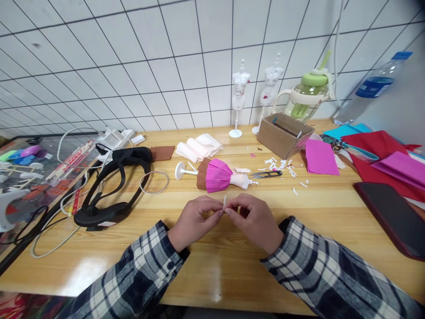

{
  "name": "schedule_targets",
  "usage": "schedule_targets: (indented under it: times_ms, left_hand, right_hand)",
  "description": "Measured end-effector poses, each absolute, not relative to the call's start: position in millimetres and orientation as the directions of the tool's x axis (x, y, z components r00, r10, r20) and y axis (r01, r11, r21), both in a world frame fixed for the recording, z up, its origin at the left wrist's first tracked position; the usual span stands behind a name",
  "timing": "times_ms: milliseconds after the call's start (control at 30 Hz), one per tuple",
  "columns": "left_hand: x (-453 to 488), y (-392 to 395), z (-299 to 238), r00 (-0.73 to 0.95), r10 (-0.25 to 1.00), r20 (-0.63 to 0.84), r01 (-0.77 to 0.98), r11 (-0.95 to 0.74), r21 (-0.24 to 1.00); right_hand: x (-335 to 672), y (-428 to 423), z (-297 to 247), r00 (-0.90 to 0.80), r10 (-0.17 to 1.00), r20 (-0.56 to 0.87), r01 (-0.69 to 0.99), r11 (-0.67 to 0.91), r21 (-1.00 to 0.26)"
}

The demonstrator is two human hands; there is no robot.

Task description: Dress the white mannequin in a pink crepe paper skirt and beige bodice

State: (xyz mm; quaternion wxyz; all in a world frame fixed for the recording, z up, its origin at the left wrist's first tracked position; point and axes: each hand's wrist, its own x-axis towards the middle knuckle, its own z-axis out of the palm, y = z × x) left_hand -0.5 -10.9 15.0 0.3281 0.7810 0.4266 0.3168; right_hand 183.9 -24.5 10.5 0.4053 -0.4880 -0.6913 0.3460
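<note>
Between the fingertips of my left hand and my right hand is a small white strip, pinched by both and standing upright. Just beyond my hands a small white dress form lies on its side, wearing a pink pleated skirt over a brown layer. Its white bodice points right and its round base left. Behind the bodice rest thread snips. Several white scraps are scattered beside them.
Two white dress forms stand by the tiled wall, near a cardboard box and a green-lidded cup. A black headset strap and cables lie left. Pink paper, red fabric and a phone are right.
</note>
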Motion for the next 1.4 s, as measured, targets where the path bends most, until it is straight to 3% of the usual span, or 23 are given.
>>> schedule_targets:
  times_ms: [300, 533, 733, 1033, 1200, 1400]
  left_hand:
    - [0.8, -8.7, 18.1, 0.402, 0.909, 0.111, 0.408, -0.287, 0.867]
    - [4.0, -11.1, 17.1, 0.340, 0.939, 0.054, 0.478, -0.222, 0.850]
    - [7.7, -17.1, 20.4, 0.338, 0.931, 0.138, 0.533, -0.310, 0.787]
    - [6.4, -16.0, 20.6, 0.376, 0.914, 0.153, 0.501, -0.339, 0.796]
    - [2.7, -14.4, 21.9, 0.417, 0.893, 0.168, 0.446, -0.362, 0.818]
    - [3.7, -15.8, 20.7, 0.354, 0.925, 0.141, 0.422, -0.292, 0.858]
  right_hand:
    - [187.5, -29.5, 4.8, -0.275, 0.862, 0.426, 0.401, 0.505, -0.764]
    - [190.2, -27.0, 5.1, -0.301, 0.852, 0.428, 0.529, 0.523, -0.669]
    - [186.3, -24.9, 8.1, -0.238, 0.908, 0.346, 0.515, 0.419, -0.747]
    - [185.2, -22.2, 8.0, -0.209, 0.935, 0.287, 0.434, 0.351, -0.829]
    - [187.2, -21.8, 9.4, -0.194, 0.934, 0.301, 0.419, 0.356, -0.835]
    - [186.7, -25.9, 10.4, -0.230, 0.911, 0.342, 0.391, 0.408, -0.825]
